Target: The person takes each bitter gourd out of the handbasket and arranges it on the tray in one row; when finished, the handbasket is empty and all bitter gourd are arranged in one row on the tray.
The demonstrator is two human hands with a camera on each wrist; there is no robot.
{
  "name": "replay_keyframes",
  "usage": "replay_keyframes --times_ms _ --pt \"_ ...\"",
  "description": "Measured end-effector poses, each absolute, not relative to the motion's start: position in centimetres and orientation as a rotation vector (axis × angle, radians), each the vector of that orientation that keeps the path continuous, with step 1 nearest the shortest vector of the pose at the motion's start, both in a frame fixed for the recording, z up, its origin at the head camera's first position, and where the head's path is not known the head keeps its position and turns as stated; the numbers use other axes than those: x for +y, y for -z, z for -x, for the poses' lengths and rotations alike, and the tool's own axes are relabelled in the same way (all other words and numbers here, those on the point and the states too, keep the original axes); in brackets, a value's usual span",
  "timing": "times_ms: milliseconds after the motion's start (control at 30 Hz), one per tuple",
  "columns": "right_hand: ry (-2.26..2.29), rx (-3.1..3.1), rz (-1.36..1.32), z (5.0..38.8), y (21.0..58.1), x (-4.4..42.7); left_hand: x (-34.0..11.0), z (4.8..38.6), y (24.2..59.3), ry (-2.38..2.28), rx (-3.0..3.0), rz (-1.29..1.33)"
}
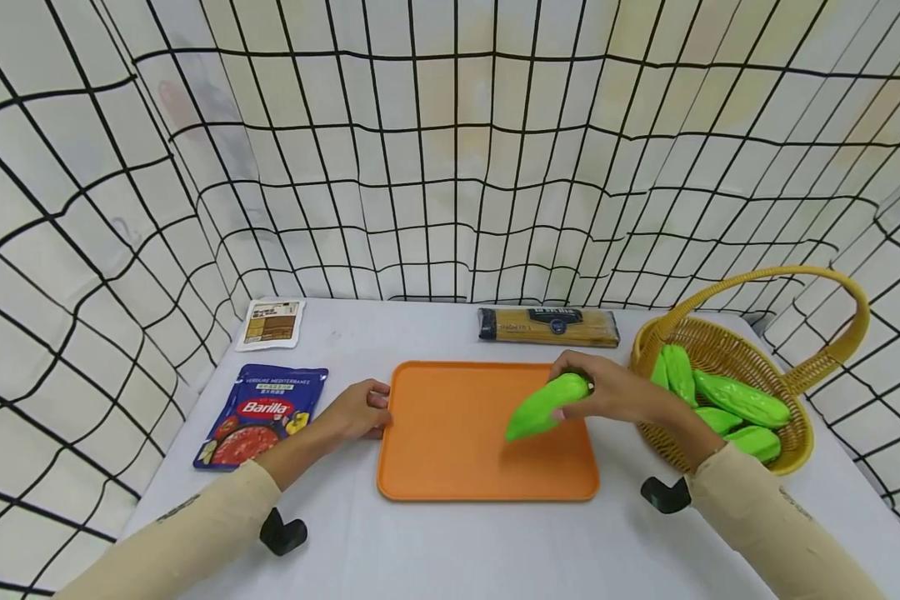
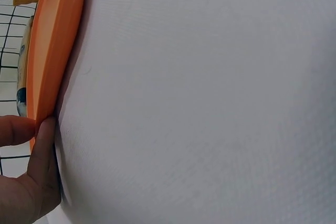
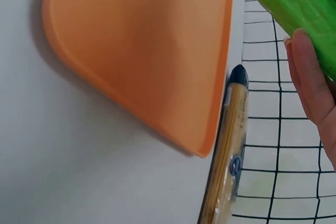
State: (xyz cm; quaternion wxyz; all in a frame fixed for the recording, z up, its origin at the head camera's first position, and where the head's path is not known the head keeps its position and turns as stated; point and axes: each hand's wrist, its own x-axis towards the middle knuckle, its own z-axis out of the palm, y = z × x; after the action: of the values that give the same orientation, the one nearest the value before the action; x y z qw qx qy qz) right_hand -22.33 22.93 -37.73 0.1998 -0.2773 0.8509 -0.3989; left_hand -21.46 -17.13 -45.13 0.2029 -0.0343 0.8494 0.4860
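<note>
Hands apart. Left hand (image 1: 360, 410) pinches left rim of orange tray (image 1: 457, 467); right hand (image 1: 600, 387) grips green vegetable (image 1: 540, 412) over tray's right half, right of frame centre. Left wrist view: thumb (image 2: 18, 129) and finger (image 2: 42, 153) on opposite sides of rim, indistinct in head view. Head view only: blue pouch (image 1: 266, 408), left. White tabletop (image 1: 457, 550); black netting (image 1: 456, 127) before pale backdrop (image 1: 435, 92). Vegetable bright, elongated, tapering toward lower left.

Tray (image 1: 450, 433) — smooth plastic; basket (image 1: 720, 343) — woven

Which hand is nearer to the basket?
Right. The right hand is over the edge of the tray nearest the basket; the left hand grips the opposite edge, farther off.
</note>
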Motion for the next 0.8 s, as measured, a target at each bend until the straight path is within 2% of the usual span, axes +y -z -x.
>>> replay_keyframes --times_ms 267,500,800 --pt "1.178 2.285 0.808 22.9 38.5 20.8 -17.1 21.2 44.8 -1.366 2.347 0.100" --pt "1.221 2.209 0.631 23.6 39.4 18.5 -17.3 21.3 44.9 -1.367 2.339 0.096" --pt "1.273 2.234 0.529 24.7 40.8 15.2 -17.3 21.3 45.2 -1.377 2.344 0.087"
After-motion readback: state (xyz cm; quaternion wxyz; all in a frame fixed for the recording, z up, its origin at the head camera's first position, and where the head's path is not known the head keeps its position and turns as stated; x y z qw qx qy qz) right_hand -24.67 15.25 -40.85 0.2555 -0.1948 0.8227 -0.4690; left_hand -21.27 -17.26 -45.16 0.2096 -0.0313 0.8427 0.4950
